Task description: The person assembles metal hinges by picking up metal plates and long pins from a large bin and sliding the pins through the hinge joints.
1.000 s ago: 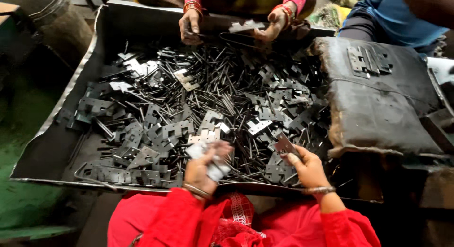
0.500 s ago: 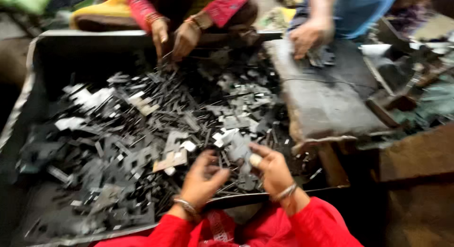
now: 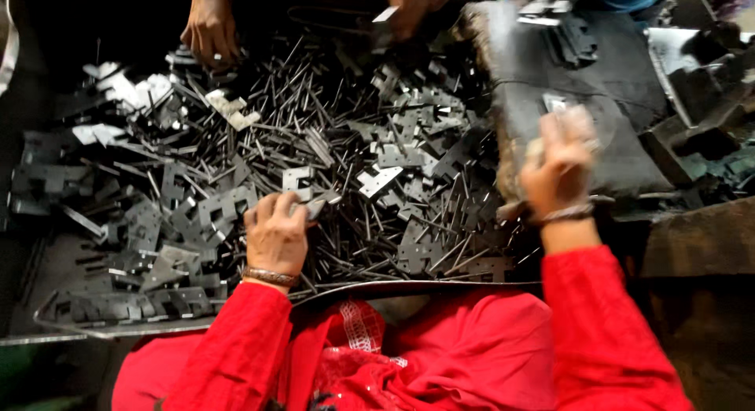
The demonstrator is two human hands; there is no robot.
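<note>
- Shallow metal tray [image 3: 79, 332] — it carries the whole heap.
- Flat notched metal plates [image 3: 228, 206] and thin pins [image 3: 314, 143] lie on the tray.
- Dark worn cushion [image 3: 598, 136] right of the tray — metal pieces [image 3: 570, 33] lie on it.

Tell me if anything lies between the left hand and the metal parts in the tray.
Nothing visible does. The left hand rests right on the heap of metal parts in the tray, its fingers curled on one flat piece. The right hand is off to the side, over the dark pad.
</note>
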